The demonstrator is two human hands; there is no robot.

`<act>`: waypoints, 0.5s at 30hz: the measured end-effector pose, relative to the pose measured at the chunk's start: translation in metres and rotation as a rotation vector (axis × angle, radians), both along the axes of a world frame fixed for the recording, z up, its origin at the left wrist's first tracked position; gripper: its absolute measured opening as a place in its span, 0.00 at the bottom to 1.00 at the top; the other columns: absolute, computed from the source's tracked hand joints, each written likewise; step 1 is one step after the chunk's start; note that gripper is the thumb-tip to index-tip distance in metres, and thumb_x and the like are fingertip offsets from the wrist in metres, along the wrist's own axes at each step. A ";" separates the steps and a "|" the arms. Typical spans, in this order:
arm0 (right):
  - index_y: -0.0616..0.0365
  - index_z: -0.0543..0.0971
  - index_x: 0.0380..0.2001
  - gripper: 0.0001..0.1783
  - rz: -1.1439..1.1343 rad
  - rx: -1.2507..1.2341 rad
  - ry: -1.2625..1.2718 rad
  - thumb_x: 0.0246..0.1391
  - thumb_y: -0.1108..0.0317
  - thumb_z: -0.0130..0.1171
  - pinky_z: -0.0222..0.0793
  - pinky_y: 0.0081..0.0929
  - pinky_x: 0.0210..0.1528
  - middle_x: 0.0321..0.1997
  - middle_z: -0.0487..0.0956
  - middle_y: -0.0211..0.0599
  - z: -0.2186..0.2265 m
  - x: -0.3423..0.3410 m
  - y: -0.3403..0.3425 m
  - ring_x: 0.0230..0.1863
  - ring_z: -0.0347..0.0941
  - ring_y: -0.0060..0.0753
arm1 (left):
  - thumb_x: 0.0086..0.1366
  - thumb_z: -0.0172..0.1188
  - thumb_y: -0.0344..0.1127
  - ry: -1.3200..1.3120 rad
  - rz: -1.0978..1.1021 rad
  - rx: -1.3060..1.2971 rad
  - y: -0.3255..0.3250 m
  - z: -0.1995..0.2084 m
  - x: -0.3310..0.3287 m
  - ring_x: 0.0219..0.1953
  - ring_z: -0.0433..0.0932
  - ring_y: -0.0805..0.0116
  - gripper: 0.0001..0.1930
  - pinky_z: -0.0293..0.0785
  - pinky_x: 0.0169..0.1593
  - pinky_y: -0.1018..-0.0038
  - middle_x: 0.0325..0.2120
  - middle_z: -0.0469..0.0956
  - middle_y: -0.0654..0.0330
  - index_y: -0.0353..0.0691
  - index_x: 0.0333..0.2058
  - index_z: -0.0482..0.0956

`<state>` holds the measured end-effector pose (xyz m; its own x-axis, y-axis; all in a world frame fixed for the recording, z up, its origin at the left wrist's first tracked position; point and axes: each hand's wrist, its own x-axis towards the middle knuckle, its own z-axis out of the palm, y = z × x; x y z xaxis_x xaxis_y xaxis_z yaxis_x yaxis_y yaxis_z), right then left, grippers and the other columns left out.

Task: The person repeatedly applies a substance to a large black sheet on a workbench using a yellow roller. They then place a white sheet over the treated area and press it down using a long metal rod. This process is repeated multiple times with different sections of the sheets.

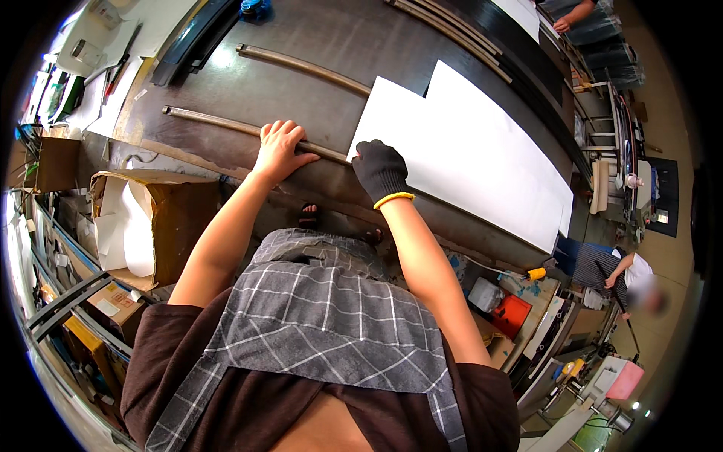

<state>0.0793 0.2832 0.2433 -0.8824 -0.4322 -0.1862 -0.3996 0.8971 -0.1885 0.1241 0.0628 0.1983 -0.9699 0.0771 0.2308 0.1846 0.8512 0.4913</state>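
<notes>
A long metal rod [215, 123] lies along the near edge of the dark table. My bare left hand [280, 149] is closed over this rod, its fingers across the top and its thumb on the near side. To its right, my right hand [382, 169], in a black glove with a yellow cuff, is a fist at the near left corner of a large white sheet [467, 151]. The rod runs up to this fist; what the gloved fingers hold is hidden. A second metal rod [301, 66] lies farther back, its right end reaching under the sheet.
Dark strips [197, 41] lie at the table's far left, and thin metal bars [452, 34] at the back. An open cardboard box [169, 218] stands at left. A red container [511, 315] sits at lower right. One person [610, 279] is at right; another person's hand [563, 24] shows at far right.
</notes>
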 end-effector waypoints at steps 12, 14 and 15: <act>0.52 0.80 0.31 0.11 0.016 -0.033 0.047 0.50 0.58 0.57 0.74 0.42 0.37 0.33 0.78 0.43 0.003 0.007 -0.002 0.36 0.78 0.48 | 0.43 0.72 0.48 -0.013 0.004 0.002 0.000 -0.001 0.001 0.43 0.68 0.60 0.21 0.59 0.51 0.63 0.32 0.71 0.63 0.45 0.31 0.74; 0.53 0.79 0.31 0.12 -0.040 -0.058 0.063 0.50 0.56 0.58 0.74 0.42 0.37 0.34 0.78 0.44 -0.014 0.002 0.006 0.36 0.78 0.48 | 0.43 0.72 0.48 -0.011 0.005 -0.001 0.001 0.001 0.001 0.43 0.69 0.60 0.21 0.59 0.52 0.64 0.32 0.71 0.63 0.45 0.31 0.74; 0.53 0.79 0.32 0.13 -0.065 -0.069 0.071 0.50 0.56 0.59 0.74 0.42 0.37 0.34 0.78 0.44 -0.011 0.000 0.008 0.36 0.77 0.49 | 0.43 0.72 0.48 -0.007 0.010 -0.004 0.001 0.001 0.000 0.43 0.69 0.60 0.20 0.59 0.52 0.64 0.32 0.71 0.63 0.45 0.30 0.74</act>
